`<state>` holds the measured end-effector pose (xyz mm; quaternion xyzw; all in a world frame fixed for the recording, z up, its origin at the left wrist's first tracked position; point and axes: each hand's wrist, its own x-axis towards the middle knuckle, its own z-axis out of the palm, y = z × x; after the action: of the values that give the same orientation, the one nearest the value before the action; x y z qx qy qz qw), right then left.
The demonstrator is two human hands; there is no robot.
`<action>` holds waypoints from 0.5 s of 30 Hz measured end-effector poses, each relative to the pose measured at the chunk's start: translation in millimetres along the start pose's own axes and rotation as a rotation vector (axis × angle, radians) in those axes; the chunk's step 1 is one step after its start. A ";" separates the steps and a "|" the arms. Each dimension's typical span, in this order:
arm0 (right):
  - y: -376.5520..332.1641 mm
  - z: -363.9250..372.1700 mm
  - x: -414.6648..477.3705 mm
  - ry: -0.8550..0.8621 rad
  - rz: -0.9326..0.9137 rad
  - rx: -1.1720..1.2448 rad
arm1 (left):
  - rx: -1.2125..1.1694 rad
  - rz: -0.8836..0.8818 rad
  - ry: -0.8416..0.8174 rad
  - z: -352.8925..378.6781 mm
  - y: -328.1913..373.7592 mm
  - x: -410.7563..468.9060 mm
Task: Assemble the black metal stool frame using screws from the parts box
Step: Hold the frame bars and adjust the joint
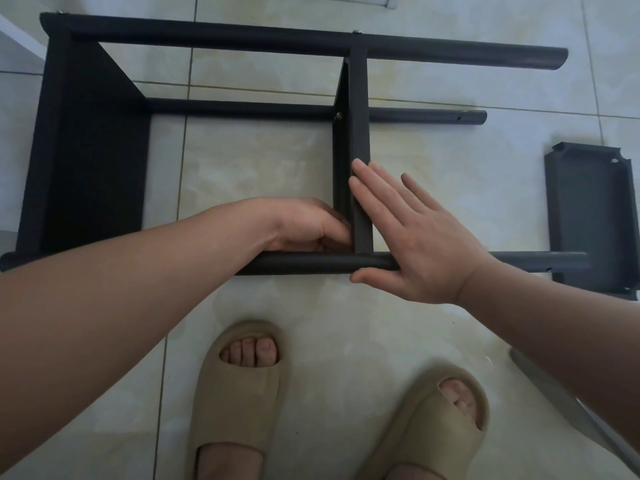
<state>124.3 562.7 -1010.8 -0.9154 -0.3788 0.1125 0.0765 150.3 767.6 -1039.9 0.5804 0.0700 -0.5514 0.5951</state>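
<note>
The right hand [412, 230], fingers straight, braces the crossbar [360, 133] while the left hand [304, 226] curls fingers at its joint, grasp unclear; uneven pressure could skew the crossbar off the leg tube [311, 263].

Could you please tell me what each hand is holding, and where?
The left hand grips the crosspiece at its lower end, beside the near leg tube. The right hand only presses flat against it, holding nothing.
</note>
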 end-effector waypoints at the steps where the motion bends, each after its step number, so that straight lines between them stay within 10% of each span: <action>1: 0.0 0.0 0.2 -0.001 0.000 0.001 | 0.003 0.006 0.023 -0.3 -0.5 1.0; 15: 0.7 1.6 -0.7 0.028 -0.011 -0.003 | -0.078 0.038 -0.050 -0.8 -1.7 -0.4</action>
<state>123.9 561.8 -1012.4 -0.9150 -0.3826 0.0987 0.0811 149.3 768.9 -1040.9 0.5438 0.0657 -0.5513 0.6293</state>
